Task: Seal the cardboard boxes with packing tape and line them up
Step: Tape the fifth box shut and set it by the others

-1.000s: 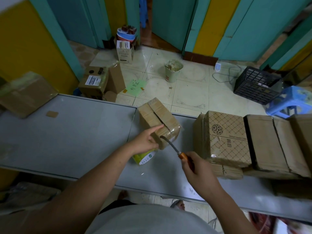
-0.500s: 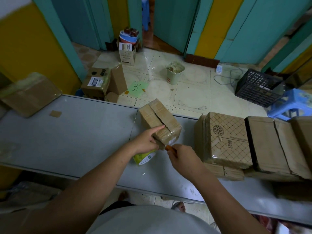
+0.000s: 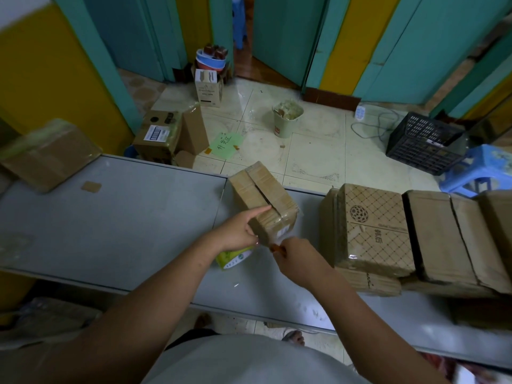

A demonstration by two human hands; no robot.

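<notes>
R hand [image 3: 300, 259] moved up to near end of small box [image 3: 260, 189], fingers curled tight on orange knife [image 3: 275, 248]. L hand [image 3: 237, 234] holds tape roll [image 3: 234, 258], pointer finger flat on box.

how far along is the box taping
Done, apparently: the patterned box and plain boxes beside it stand in a row on the right. In hand: the left hand steadies the small box while the right hand holds an orange-handled tool at its near end. Left: lining that box up; the box at far left looks unplaced.
</notes>
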